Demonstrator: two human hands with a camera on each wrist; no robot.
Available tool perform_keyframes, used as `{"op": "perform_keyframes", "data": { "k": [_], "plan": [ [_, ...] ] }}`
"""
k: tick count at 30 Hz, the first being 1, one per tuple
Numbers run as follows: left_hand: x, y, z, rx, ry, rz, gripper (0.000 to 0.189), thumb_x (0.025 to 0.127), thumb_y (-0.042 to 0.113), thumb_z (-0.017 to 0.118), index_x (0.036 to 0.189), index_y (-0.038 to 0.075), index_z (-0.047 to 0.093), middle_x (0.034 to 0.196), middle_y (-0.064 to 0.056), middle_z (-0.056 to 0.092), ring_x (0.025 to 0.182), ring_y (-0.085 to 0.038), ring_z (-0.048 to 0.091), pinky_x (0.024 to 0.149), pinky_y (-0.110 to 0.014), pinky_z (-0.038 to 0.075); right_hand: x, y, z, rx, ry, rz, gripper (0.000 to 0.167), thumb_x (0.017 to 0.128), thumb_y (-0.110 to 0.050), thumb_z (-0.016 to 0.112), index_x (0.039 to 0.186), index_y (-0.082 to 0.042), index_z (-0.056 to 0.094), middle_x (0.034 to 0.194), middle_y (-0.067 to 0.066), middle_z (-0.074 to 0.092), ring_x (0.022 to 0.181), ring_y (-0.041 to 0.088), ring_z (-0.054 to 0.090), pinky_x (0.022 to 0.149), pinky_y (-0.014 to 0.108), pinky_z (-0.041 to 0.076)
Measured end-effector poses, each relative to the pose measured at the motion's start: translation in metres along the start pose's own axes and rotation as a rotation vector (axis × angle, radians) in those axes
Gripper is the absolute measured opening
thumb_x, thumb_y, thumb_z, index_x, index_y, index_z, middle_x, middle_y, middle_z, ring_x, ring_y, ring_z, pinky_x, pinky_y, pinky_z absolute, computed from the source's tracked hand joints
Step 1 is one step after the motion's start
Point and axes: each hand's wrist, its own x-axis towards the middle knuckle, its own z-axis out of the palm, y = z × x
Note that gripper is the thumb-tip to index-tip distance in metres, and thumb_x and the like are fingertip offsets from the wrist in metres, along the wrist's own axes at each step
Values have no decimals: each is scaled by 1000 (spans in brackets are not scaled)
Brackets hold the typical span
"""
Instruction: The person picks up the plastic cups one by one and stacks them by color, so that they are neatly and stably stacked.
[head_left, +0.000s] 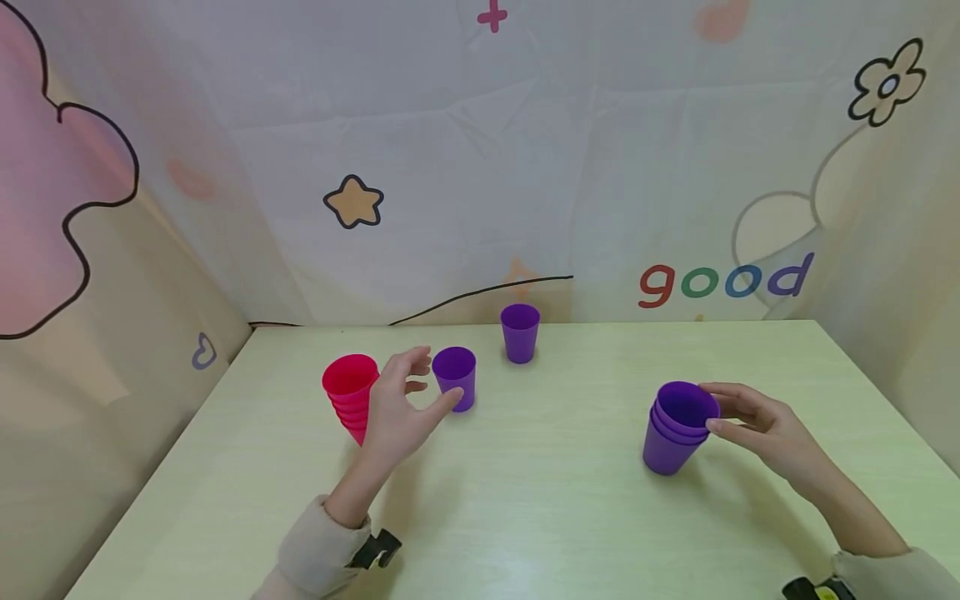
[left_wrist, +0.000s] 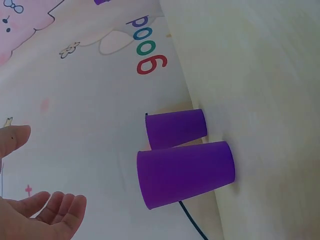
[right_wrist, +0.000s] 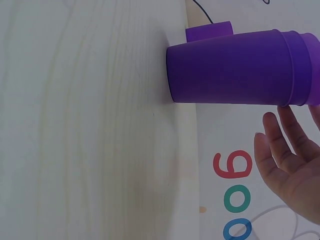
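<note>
My left hand (head_left: 399, 410) is held with thumb and fingers spread, nearest to a single upright purple cup (head_left: 461, 372). In the left wrist view that cup (left_wrist: 187, 175) stands apart from the fingers (left_wrist: 71, 219). On the right, several purple cups nested in a stack (head_left: 667, 443) stand upright on the table. My right hand (head_left: 772, 433) holds the stack's right side near the rim, thumb on the near side and index finger on the far side. The right wrist view shows fingertips right at the rim of the stack (right_wrist: 230, 70); the thumb is hidden there.
A stack of red cups (head_left: 349, 379) stands left of my left hand, partly behind it. Farther back, another purple cup (head_left: 521, 335) stands near the rear edge of the pale table (head_left: 540, 500). A printed cloth (head_left: 487, 192) hangs behind the table.
</note>
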Motion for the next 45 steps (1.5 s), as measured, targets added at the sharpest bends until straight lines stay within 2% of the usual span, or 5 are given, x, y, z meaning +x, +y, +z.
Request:
{"op": "perform_keyframes", "data": {
  "k": [5, 15, 22, 33, 45],
  "plan": [
    [2, -9, 8, 67, -41, -65, 61, 73, 16, 76, 125, 0, 47, 115, -16, 52, 101, -23, 49, 78, -35, 47, -1, 0, 0, -4, 3, 9, 38, 89, -1, 55, 126, -3, 48, 107, -14, 59, 94, 2, 57, 74, 18, 47],
    [7, -18, 22, 135, -28, -129, 67, 74, 21, 74, 129, -2, 42, 123, -17, 47, 109, -31, 44, 82, -40, 45, -1, -2, 1, -12, -1, 20, 38, 89, -4, 55, 126, -2, 48, 106, -15, 58, 94, 1, 57, 74, 18, 48],
    [11, -21, 29, 182, -24, -237, 69, 75, 26, 72, 130, 0, 40, 125, -15, 46, 111, -30, 44, 86, -45, 41, 0, -2, 0, 0, -8, -3, 38, 89, -2, 55, 126, -2, 48, 107, -15, 58, 94, 1, 57, 74, 18, 48],
    [22, -38, 40, 128, -7, -361, 73, 74, 28, 73, 132, 2, 37, 127, -15, 41, 117, -28, 36, 90, -45, 39, -1, -3, 0, -14, -1, 4, 38, 89, -2, 55, 126, -2, 48, 107, -17, 57, 94, 0, 57, 74, 18, 48],
    [30, -54, 48, 7, 16, -451, 70, 71, 25, 76, 127, 0, 41, 123, -14, 45, 114, -31, 41, 90, -42, 39, 0, -2, 1, 0, -3, -5, 38, 89, -1, 54, 126, -2, 47, 107, -16, 58, 94, 1, 57, 74, 18, 48]
  ]
}}
